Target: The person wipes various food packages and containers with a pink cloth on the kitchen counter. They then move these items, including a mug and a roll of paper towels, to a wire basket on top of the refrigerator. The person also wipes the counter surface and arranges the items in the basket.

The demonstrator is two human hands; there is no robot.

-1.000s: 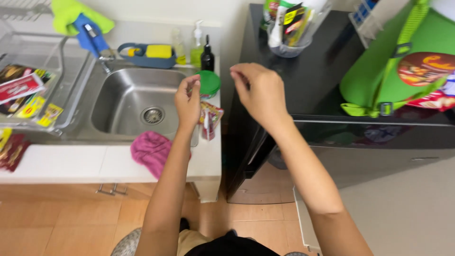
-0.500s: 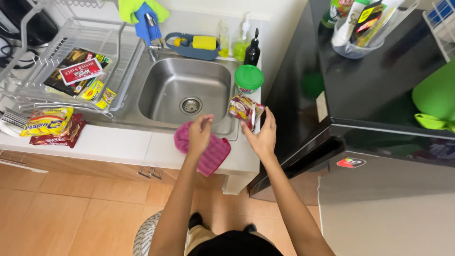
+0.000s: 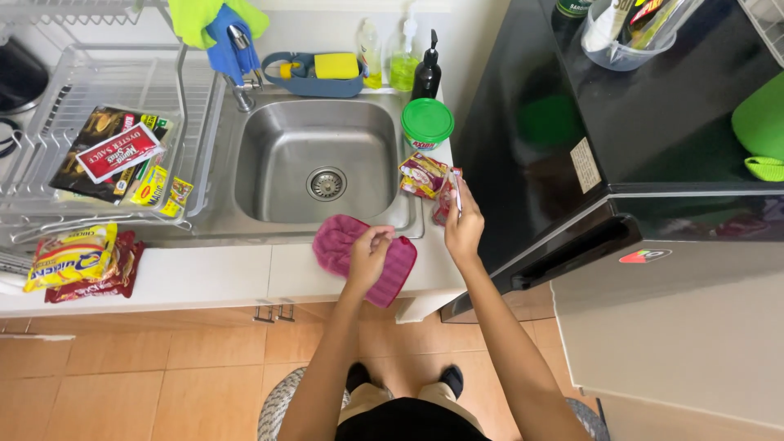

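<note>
My left hand (image 3: 369, 253) rests curled on a pink cloth (image 3: 359, 255), a soft ribbed microfibre pad lying at the front edge of the white counter (image 3: 204, 273), its far end lapping the sink rim. The fingers are drawn together, pinching the fabric. My right hand (image 3: 464, 229) is closed on a small glossy sachet (image 3: 448, 196), held upright above the counter's right end, just beside a second crinkled sachet (image 3: 422, 175) lying flat there.

The stainless steel sink (image 3: 314, 159) is a smooth rectangular basin with a round drain. Behind the sachets stands a tub with a round green lid (image 3: 427, 121); beyond it, a black pump bottle (image 3: 426, 75) and a blue caddy holding a yellow sponge (image 3: 336, 65). A wire dish rack (image 3: 98, 122) to the left carries flat printed packets. Noodle packets (image 3: 77, 257) lie on the counter's left end. A black glossy fridge (image 3: 572, 147) stands at right; the floor is tan tile (image 3: 131, 376). Both forearms extend forward, elbows low.
</note>
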